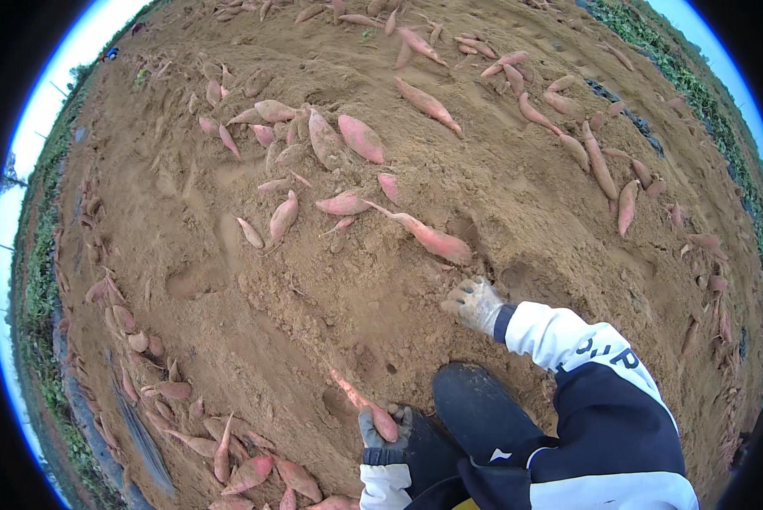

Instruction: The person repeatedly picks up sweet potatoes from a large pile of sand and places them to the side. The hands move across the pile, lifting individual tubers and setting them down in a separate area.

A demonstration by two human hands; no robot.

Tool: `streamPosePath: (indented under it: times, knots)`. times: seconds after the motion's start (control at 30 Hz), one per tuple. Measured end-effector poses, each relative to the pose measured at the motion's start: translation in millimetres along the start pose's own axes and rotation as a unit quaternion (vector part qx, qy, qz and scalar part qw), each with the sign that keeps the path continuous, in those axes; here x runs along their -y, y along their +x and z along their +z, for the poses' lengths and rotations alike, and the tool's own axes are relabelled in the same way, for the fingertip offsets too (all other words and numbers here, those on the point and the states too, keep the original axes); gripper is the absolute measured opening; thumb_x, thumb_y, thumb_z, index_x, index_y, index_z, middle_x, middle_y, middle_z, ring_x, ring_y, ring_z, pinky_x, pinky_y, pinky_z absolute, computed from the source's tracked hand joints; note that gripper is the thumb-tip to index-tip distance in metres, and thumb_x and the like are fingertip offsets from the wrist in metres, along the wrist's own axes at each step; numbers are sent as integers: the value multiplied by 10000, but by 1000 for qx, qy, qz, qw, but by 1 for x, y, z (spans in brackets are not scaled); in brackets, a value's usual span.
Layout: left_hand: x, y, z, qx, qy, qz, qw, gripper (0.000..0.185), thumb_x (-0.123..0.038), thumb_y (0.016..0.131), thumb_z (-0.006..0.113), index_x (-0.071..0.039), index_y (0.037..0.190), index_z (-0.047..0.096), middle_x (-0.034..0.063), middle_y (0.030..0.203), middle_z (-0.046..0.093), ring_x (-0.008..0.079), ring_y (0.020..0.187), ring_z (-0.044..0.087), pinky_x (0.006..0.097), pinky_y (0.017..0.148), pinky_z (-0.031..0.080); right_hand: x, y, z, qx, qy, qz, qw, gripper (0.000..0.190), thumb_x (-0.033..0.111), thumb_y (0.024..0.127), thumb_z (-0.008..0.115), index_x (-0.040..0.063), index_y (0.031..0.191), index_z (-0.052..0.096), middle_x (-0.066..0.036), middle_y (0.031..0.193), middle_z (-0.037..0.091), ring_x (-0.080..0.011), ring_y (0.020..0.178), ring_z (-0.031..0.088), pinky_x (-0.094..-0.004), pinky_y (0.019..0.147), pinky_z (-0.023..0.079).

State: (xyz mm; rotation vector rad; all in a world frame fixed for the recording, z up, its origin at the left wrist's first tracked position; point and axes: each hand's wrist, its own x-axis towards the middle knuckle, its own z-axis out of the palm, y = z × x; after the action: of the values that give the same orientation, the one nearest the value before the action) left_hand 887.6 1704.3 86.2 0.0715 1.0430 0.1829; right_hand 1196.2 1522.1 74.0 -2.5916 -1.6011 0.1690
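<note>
My left hand (371, 433), in a dirty work glove, is closed around the thick end of a slender pink sweet potato (359, 398). Its thin tip points away from me over the soil. Palm down, my gloved right hand (474, 305) rests on the loose brown soil (381, 312), fingers a little apart and no root visible in it. Just beyond those fingers lies a long sweet potato (435, 239) with a narrow tail. Farther ahead, several plump sweet potatoes (362, 138) sit in a loose cluster, some coated with soil.
My dark-clad knees (477, 401) are on the ground close to both hands. A row of sweet potatoes (250, 475) runs along the left, another row (600, 162) along the right. Black plastic film (140, 440) and green vines (687, 76) line the field's sides.
</note>
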Motion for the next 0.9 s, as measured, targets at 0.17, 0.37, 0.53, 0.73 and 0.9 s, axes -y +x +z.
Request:
streamPosePath:
  times: [0.17, 0.37, 0.53, 0.73, 0.9]
  knots:
    - [38, 22, 22, 42, 102, 41, 993, 388, -428, 860, 678, -90, 1021, 575, 73, 888, 622, 259, 854, 607, 444, 835, 534, 15, -24, -19, 130, 122, 195, 964, 467, 264, 788, 655, 168, 1226, 524, -152, 1146, 603, -357, 1039, 606, -497, 863, 487]
    - [49, 71, 105, 29, 516, 211, 830, 409, -233, 796, 779, -10, 1068, 571, 35, 870, 620, 136, 746, 588, 279, 642, 484, 19, -15, 0, 245, 204, 455, 831, 806, 295, 873, 599, 168, 1532, 153, -216, 1243, 532, -438, 1104, 571, -503, 904, 484]
    - [46, 152, 267, 207, 793, 528, 223, 544, -441, 610, 801, -145, 1054, 699, 157, 1337, 496, 418, 1326, 345, 552, 1100, 279, 30, -21, 21, 191, 273, 483, 810, 781, 233, 876, 555, 274, 1537, 141, -167, 1240, 474, -413, 1163, 490, -516, 946, 437]
    - [64, 193, 343, 106, 971, 184, -108, 614, -559, 686, 738, -300, 1237, 653, 163, 1429, 400, 416, 1376, 284, 554, 1151, 120, 13, -20, 34, 230, 272, 458, 814, 719, 230, 893, 526, 268, 1529, 192, -161, 1263, 488, -401, 1163, 509, -513, 931, 452]
    - [36, 202, 261, 156, 967, 137, 146, 605, -473, 709, 766, -195, 1234, 652, 230, 1407, 393, 383, 1208, 520, 463, 994, 448, 13, -20, 53, 197, 253, 445, 836, 908, 311, 797, 719, 261, 1509, 158, -194, 1309, 422, -451, 1136, 511, -525, 910, 469]
